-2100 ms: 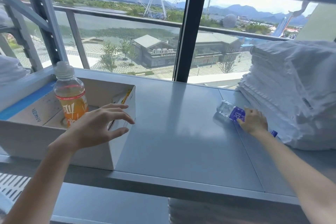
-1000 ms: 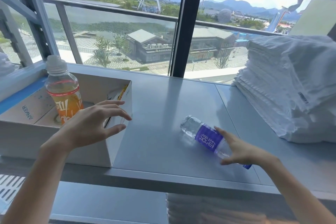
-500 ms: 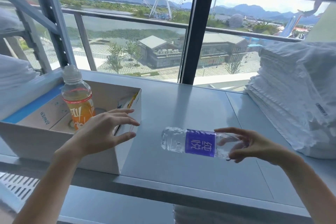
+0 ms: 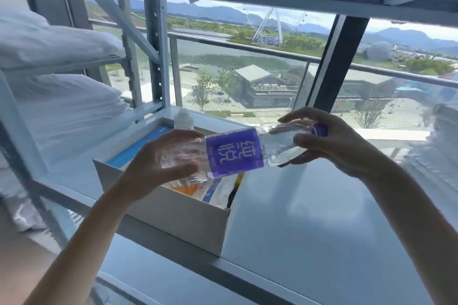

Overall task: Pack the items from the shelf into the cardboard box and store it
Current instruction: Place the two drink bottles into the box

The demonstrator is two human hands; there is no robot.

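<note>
Head view: clear cylindrical plastic bottle (image 4: 234,152)

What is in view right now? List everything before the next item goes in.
shelf: one, grey metal, across the foreground
cardboard box: one, white, open, on the left of the shelf
water bottle: one, clear with purple label, held sideways over the cardboard box
orange drink bottle: one, orange with white cap, upright in the box, mostly hidden
pillows: two, white, on the neighbouring rack at left
folded linen: one stack, white, right edge, blurred
left hand: grips the water bottle's base end
right hand: grips its cap end
</note>
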